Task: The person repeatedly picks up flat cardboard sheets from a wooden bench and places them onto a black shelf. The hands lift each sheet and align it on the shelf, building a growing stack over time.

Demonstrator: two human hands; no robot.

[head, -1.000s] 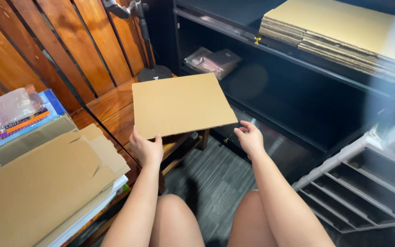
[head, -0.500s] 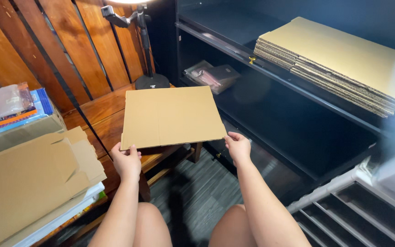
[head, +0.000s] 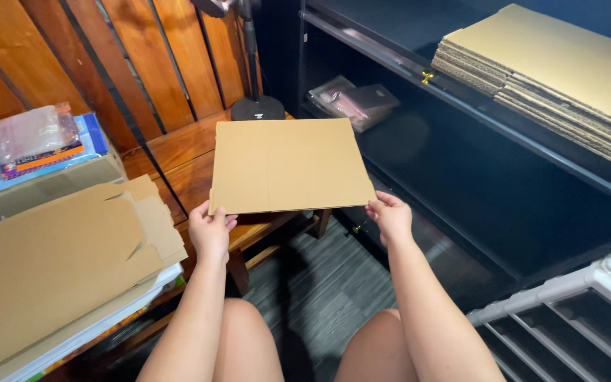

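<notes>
Flattened cardboard pieces [head: 58, 262] are lying at far left on a pile of books. The left hand [head: 211, 230] is pinching the near left corner of a flat cardboard sheet [head: 288, 165], which is hovering level over the wooden table [head: 178, 152]. The right hand [head: 391, 216] is gripping its near right corner, beside the black shelf unit [head: 475, 177] bearing stacked cardboard [head: 560, 67].

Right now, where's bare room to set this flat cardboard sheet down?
Bare wood shows on the bench between the lamp base and the flattened boxes. The lower shelf right of the plastic packets looks free. The left side is crowded; the upper shelf holds stacked cardboard.
</notes>
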